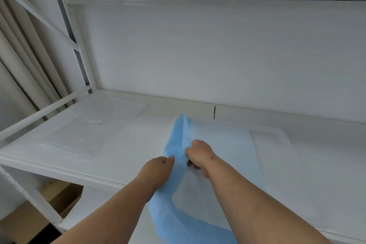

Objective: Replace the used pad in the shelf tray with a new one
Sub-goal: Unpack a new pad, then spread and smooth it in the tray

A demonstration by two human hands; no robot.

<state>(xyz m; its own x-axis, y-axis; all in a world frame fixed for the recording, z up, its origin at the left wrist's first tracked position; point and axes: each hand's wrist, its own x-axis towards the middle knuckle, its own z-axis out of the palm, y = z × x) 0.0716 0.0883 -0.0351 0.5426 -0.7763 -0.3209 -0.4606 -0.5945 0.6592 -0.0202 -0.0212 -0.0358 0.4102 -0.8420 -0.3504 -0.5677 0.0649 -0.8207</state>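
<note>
i see a pad [179, 140] that is light blue on its backing and pale white on its face. the shelf [138, 144], its frame and the tray [281, 136] are plain white. a box [65, 198] below is brown.

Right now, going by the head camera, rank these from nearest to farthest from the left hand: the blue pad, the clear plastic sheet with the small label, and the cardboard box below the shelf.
1. Blue pad: pinched in the left hand.
2. Clear plastic sheet: flat on the shelf, up and left.
3. Cardboard box: under the shelf, lower left.
</note>
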